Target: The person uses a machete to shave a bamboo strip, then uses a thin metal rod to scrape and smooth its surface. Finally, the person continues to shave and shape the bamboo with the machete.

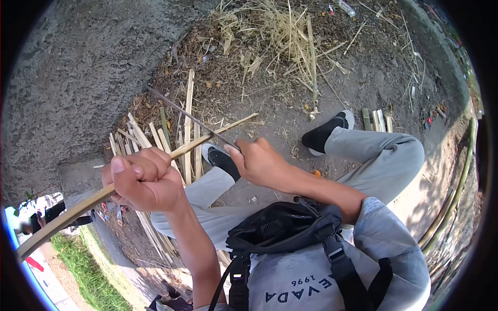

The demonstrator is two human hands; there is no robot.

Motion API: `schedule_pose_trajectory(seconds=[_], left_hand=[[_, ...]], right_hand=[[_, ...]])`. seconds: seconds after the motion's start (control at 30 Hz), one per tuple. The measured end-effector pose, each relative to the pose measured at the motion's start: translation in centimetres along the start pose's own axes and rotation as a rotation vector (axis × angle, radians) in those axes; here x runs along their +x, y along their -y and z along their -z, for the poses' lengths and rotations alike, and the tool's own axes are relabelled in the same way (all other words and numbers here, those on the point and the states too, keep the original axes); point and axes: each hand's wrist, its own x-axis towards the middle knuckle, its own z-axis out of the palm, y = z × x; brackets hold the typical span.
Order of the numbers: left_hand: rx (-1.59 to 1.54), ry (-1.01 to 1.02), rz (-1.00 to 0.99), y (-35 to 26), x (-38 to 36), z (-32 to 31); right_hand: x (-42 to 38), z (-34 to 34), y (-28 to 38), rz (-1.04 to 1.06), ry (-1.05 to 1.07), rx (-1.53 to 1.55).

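My left hand [150, 181] is closed in a fist around a long split bamboo strip [78, 211]. The strip runs from the lower left edge up to a thin tip right of the middle. In my right hand [262, 161], fingers wrapped round the handle, is a knife [181, 110] with a long, narrow blade. That blade points to the upper left and crosses the strip a little beyond my left fist. The knife's handle is hidden in the grip. Below both hands are my legs in grey trousers [381, 155] and a black bag [275, 225] on my chest.
Several split strips [188, 111] lie on the ground beside my left foot, against a rough concrete block [98, 67]. Dry straw-like shavings [280, 31] are heaped ahead. Short strips [381, 120] lie by my right foot, and a long green pole [459, 181] farther right.
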Motion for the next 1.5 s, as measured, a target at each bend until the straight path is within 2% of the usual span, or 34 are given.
schedule_pose_trajectory(seconds=[0.07,0.17,0.27,0.33,0.43,0.47,0.5,0.6,0.7,0.77,0.83,0.93,1.03,1.07,1.17,1.27,1.33,1.37,1.4,1.5], left_hand=[[0.039,-0.065,0.005,-0.4,0.4,-0.2],[0.024,0.034,-0.038,-0.3,0.3,0.5],[-0.014,0.037,-0.013,-0.1,0.1,0.3],[0.018,0.035,-0.015,-0.3,0.2,0.4],[-0.043,0.174,-0.015,-0.7,0.5,1.4],[-0.005,0.088,-0.02,-0.7,0.2,1.3],[-0.011,0.086,-0.019,-0.8,0.2,1.5],[0.009,0.052,-0.01,-0.6,0.2,2.1],[0.06,-0.086,-0.011,-0.8,0.8,2.0],[0.05,-0.071,-0.012,-0.7,1.4,2.3],[0.056,-0.126,0.006,-0.8,1.4,3.1],[0.039,-0.107,-0.002,-0.8,1.1,3.0],[0.051,-0.08,-0.009,-1.1,0.9,4.1],[0.042,-0.067,-0.015,-1.2,0.8,4.7],[0.029,-0.107,-0.023,-1.3,0.8,5.4],[0.018,-0.098,-0.019,-1.2,1.0,5.6],[0.066,-0.192,0.002,-1.2,0.7,5.2],[0.075,-0.23,-0.007,-1.3,1.1,4.9],[0.035,-0.195,0.014,-1.4,1.2,5.7],[0.105,-0.188,-0.028,-1.3,0.7,5.1]], right_hand=[[0.2,-2.4,-5.2,-0.069,0.011,-0.059],[1.5,-1.2,-4.9,-0.071,0.027,-0.084],[0.3,-0.2,-0.9,-0.032,0.045,-0.072],[0.3,-1.9,-4.0,-0.141,0.045,-0.14],[2.5,-1.9,-6.6,-0.179,0.078,-0.143],[2.6,-1.9,-6.9,-0.189,0.088,-0.132],[1.9,-1.7,-6.0,-0.22,0.119,-0.117],[0.3,-2.4,-3.3,-0.068,0.034,-0.102],[1.2,-4.7,-9.3,-0.235,0.02,-0.163],[2.2,-4.0,-9.3,-0.217,0.031,-0.16],[2.1,-3.3,-7.1,-0.271,0.115,-0.126],[0.7,-3.2,-3.8,-0.128,0.091,-0.099],[1.4,-6.2,-11.3,-0.271,0.033,-0.136],[1.4,-6.2,-12.6,-0.232,0.014,-0.25],[2.4,-5.1,-8.9,-0.274,0.144,-0.175],[0.6,-3.9,-4.0,-0.127,0.138,-0.146],[0.1,-5.8,-7.2,-0.222,0.083,-0.234],[0.8,-6.8,-9.8,-0.25,0.039,-0.282],[1.4,-7.3,-14.5,-0.35,0.079,-0.274],[2.4,-5.7,-12.3,-0.312,0.152,-0.282]])
